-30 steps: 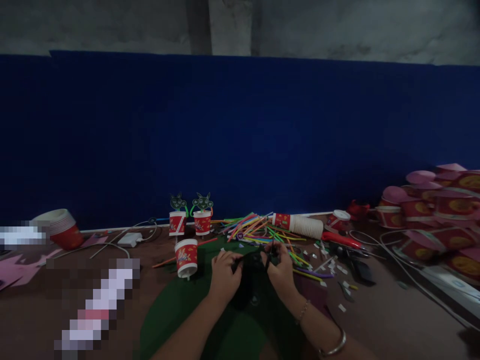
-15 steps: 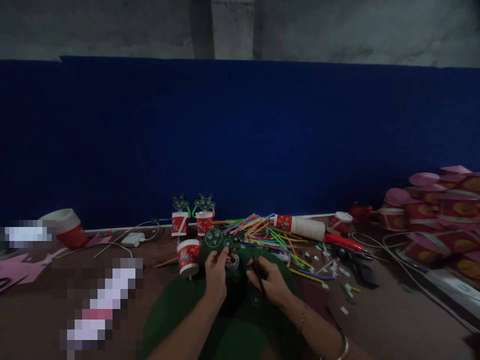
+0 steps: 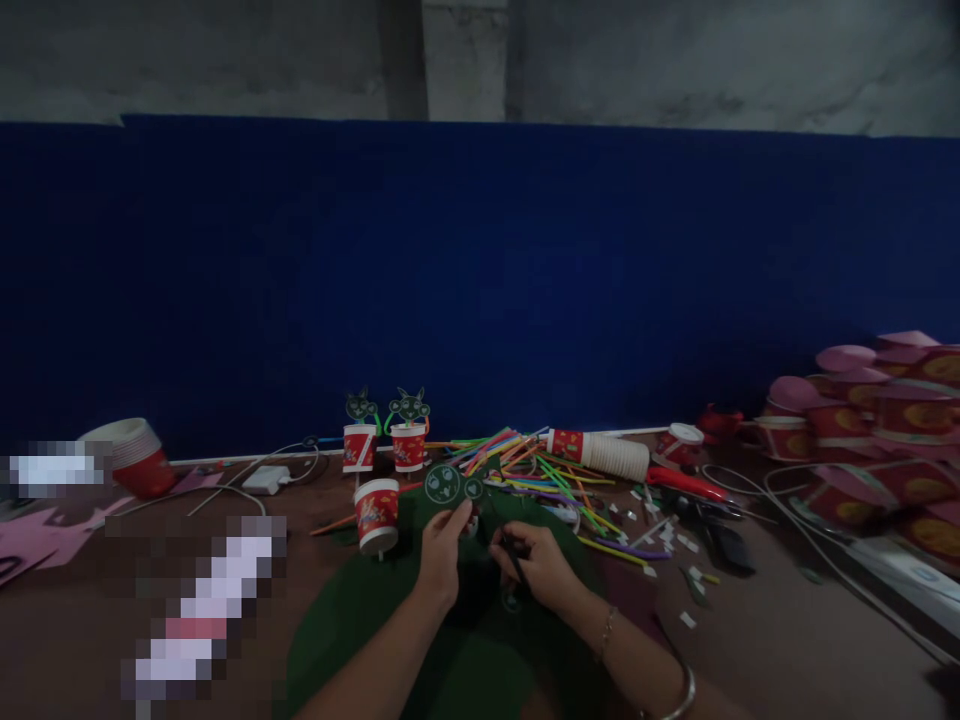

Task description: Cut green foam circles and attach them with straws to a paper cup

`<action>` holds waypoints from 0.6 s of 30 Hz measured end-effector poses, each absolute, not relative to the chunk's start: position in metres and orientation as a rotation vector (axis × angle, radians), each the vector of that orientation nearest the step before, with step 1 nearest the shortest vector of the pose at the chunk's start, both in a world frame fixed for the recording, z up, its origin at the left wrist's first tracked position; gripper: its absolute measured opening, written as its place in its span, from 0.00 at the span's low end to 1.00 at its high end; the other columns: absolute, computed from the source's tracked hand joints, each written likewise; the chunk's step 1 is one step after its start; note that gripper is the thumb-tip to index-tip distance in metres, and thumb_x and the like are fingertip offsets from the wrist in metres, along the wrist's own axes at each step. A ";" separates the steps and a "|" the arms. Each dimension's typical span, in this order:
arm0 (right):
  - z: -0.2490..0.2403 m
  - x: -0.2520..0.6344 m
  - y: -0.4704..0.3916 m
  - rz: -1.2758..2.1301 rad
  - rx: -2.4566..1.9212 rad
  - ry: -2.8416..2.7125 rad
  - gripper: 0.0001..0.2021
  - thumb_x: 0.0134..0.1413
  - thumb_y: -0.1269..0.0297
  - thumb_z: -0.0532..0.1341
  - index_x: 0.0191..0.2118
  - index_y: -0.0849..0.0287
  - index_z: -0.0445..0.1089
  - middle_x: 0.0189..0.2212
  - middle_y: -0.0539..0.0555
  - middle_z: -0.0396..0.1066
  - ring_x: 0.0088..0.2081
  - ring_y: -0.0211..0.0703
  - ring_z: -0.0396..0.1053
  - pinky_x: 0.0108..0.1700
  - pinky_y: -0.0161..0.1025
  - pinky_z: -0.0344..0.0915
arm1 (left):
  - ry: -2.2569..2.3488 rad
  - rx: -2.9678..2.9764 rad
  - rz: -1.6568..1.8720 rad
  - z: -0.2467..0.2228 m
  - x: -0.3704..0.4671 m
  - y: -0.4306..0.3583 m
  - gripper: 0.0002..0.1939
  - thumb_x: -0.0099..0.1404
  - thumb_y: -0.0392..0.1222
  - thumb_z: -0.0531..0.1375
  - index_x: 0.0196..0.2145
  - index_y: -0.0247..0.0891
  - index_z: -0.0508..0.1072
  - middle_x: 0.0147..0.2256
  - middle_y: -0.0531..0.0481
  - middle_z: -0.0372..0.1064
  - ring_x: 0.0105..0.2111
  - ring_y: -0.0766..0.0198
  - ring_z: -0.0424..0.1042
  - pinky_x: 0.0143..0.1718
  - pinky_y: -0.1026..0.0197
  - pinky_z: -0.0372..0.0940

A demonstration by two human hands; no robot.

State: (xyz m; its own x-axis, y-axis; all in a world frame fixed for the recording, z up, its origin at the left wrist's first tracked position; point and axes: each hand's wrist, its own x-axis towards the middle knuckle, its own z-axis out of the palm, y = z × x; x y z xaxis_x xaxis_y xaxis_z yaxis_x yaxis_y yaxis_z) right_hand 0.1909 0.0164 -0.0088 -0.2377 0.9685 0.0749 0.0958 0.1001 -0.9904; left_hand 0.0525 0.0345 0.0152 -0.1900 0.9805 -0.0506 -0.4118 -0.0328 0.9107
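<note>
My left hand [image 3: 442,550] pinches a dark green paper piece [image 3: 442,484] with light line drawings of round shapes on it. To its right, my right hand [image 3: 536,565] has its fingers closed round a thin dark tool [image 3: 514,558], perhaps scissors, too dim to make out. The two hands are apart, above a large dark green sheet [image 3: 360,630]. A red and white cup [image 3: 376,515] stands upside down left of my left hand. Behind it are two cups, a left one [image 3: 358,448] and a right one [image 3: 408,448], with green animal cutouts.
Coloured straws [image 3: 540,465] lie in a heap behind my hands, beside a lying stack of cups [image 3: 615,457]. A red tool [image 3: 690,485] and white scraps are on the right, near piled cups [image 3: 847,430]. Another cup stack [image 3: 135,460] and a white adapter [image 3: 266,480] are on the left.
My left hand and the green paper piece have moved slightly right and down. My right hand has shifted a little, and the dark tool has changed its angle.
</note>
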 end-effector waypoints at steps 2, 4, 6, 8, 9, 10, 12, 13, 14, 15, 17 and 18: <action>-0.009 0.191 0.017 1.267 -1.093 -1.476 0.13 0.42 0.56 0.64 0.29 0.61 0.66 0.13 0.45 0.64 0.13 0.33 0.60 0.16 0.29 0.59 | 0.970 0.738 1.554 0.015 0.052 0.035 0.12 0.46 0.44 0.67 0.23 0.31 0.74 0.22 0.51 0.70 0.23 0.68 0.67 0.26 0.66 0.61; -0.007 0.191 0.017 1.271 -1.093 -1.455 0.14 0.42 0.55 0.64 0.28 0.60 0.66 0.13 0.45 0.63 0.13 0.33 0.59 0.16 0.29 0.58 | 0.917 0.648 1.636 0.017 0.052 0.036 0.12 0.47 0.43 0.66 0.28 0.33 0.73 0.24 0.52 0.71 0.24 0.68 0.69 0.27 0.65 0.63; -0.005 0.191 0.016 1.269 -1.100 -1.441 0.14 0.41 0.54 0.65 0.28 0.60 0.65 0.13 0.44 0.62 0.13 0.33 0.59 0.15 0.29 0.58 | 0.899 0.550 1.710 0.019 0.051 0.037 0.13 0.45 0.40 0.67 0.30 0.35 0.72 0.24 0.55 0.70 0.23 0.69 0.69 0.26 0.66 0.63; -0.002 0.192 0.015 1.274 -1.079 -1.442 0.15 0.41 0.54 0.65 0.28 0.60 0.65 0.14 0.44 0.62 0.15 0.34 0.60 0.16 0.30 0.59 | 0.899 0.510 1.737 0.022 0.050 0.038 0.13 0.43 0.38 0.68 0.28 0.35 0.71 0.21 0.57 0.68 0.21 0.70 0.67 0.24 0.67 0.63; 0.000 0.192 0.014 1.276 -1.054 -1.450 0.15 0.42 0.53 0.64 0.29 0.60 0.66 0.15 0.45 0.63 0.16 0.34 0.61 0.18 0.30 0.60 | 0.900 0.507 1.743 0.024 0.050 0.038 0.13 0.43 0.38 0.68 0.27 0.35 0.70 0.20 0.58 0.67 0.20 0.71 0.67 0.24 0.68 0.62; 0.001 0.192 0.013 1.283 -1.029 -1.462 0.15 0.43 0.53 0.64 0.29 0.60 0.66 0.16 0.46 0.64 0.17 0.34 0.63 0.19 0.31 0.61 | 0.900 0.508 1.745 0.025 0.050 0.037 0.13 0.43 0.38 0.68 0.26 0.35 0.70 0.19 0.58 0.67 0.19 0.71 0.67 0.23 0.68 0.62; 0.003 0.191 0.011 1.315 -0.998 -1.497 0.15 0.44 0.53 0.63 0.31 0.61 0.66 0.17 0.46 0.66 0.19 0.34 0.64 0.21 0.31 0.62 | 0.895 0.523 1.730 0.026 0.052 0.036 0.13 0.43 0.40 0.68 0.26 0.35 0.70 0.20 0.57 0.68 0.21 0.70 0.68 0.23 0.68 0.63; 0.004 0.191 0.010 1.334 -0.998 -1.514 0.15 0.44 0.54 0.63 0.31 0.61 0.67 0.17 0.46 0.66 0.19 0.34 0.64 0.21 0.31 0.61 | 0.896 0.526 1.721 0.027 0.053 0.035 0.13 0.44 0.41 0.68 0.27 0.35 0.71 0.20 0.56 0.69 0.21 0.69 0.69 0.23 0.67 0.63; 0.004 0.191 0.009 1.355 -1.004 -1.526 0.15 0.43 0.54 0.64 0.30 0.61 0.67 0.17 0.46 0.66 0.18 0.34 0.63 0.21 0.31 0.61 | 0.898 0.529 1.711 0.026 0.054 0.034 0.14 0.43 0.41 0.68 0.28 0.35 0.71 0.21 0.55 0.69 0.22 0.69 0.69 0.24 0.68 0.64; 0.003 0.190 0.009 1.374 -1.011 -1.531 0.15 0.42 0.54 0.64 0.30 0.61 0.67 0.17 0.46 0.65 0.18 0.34 0.63 0.21 0.31 0.61 | 0.899 0.539 1.694 0.026 0.055 0.033 0.14 0.43 0.41 0.68 0.28 0.34 0.71 0.22 0.55 0.70 0.22 0.70 0.69 0.24 0.68 0.64; 0.002 0.189 0.009 1.398 -1.011 -1.525 0.15 0.41 0.55 0.65 0.30 0.61 0.67 0.16 0.46 0.66 0.18 0.34 0.63 0.21 0.30 0.60 | 0.918 0.560 1.635 0.025 0.057 0.032 0.14 0.42 0.41 0.69 0.28 0.34 0.72 0.22 0.55 0.70 0.21 0.71 0.68 0.23 0.69 0.63; 0.001 0.188 0.009 1.400 -1.009 -1.518 0.15 0.40 0.55 0.66 0.31 0.61 0.66 0.16 0.46 0.66 0.18 0.34 0.63 0.21 0.30 0.60 | 0.930 0.573 1.598 0.024 0.057 0.031 0.14 0.42 0.41 0.69 0.27 0.33 0.72 0.22 0.54 0.69 0.21 0.71 0.68 0.22 0.70 0.62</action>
